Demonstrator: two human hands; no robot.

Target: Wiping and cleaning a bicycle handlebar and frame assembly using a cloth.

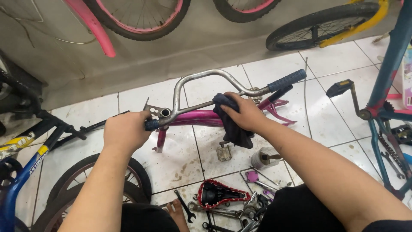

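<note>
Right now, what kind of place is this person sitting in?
It looks like a bicycle repair shop. The left hand holds one grip of a metal handlebar while the right hand presses a dark cloth on it. Wrenches lie on the tiled floor, and bicycle wheels line the wall.

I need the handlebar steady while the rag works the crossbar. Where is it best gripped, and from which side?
Grip the handlebar at an end grip, from above, as the left hand does at the near end. The free blue grip on the far end is ribbed and juts clear, so probably a good hold. The right hand presses the dark rag on the crossbar.
</note>
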